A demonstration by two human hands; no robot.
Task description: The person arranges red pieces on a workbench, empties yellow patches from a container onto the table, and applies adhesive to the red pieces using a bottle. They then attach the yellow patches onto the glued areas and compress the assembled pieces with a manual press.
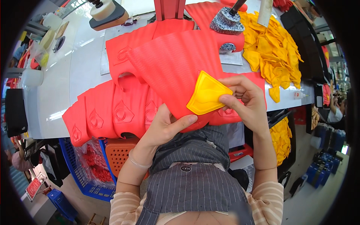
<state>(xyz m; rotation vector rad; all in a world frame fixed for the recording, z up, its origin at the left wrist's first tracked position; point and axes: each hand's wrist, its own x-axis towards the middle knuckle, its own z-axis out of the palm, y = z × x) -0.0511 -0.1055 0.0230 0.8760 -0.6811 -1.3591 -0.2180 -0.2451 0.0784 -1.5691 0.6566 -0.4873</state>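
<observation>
Between finger and thumb, my right hand [245, 99] pinches the right corner of a yellow moulded badge-shaped patch [208, 93]. The patch lies over the near corner of a ribbed red sheet [180, 60], its edges roughly along the sheet's edges. My left hand [165, 125] grips that sheet just left of the patch, thumb on top and the other fingers hidden beneath. Underneath, overlapping red pieces [101, 116] with curved cut-outs and raised emblems spread across the white table [56, 86].
A heap of yellow patches [272, 48] covers the table's right side. Beyond the sheets stand a red post [169, 9] and a speckled block [227, 24]. A round-topped fixture [108, 17] is at the far left. Below the front edge sit a blue basket [93, 190] and an orange perforated seat [117, 155].
</observation>
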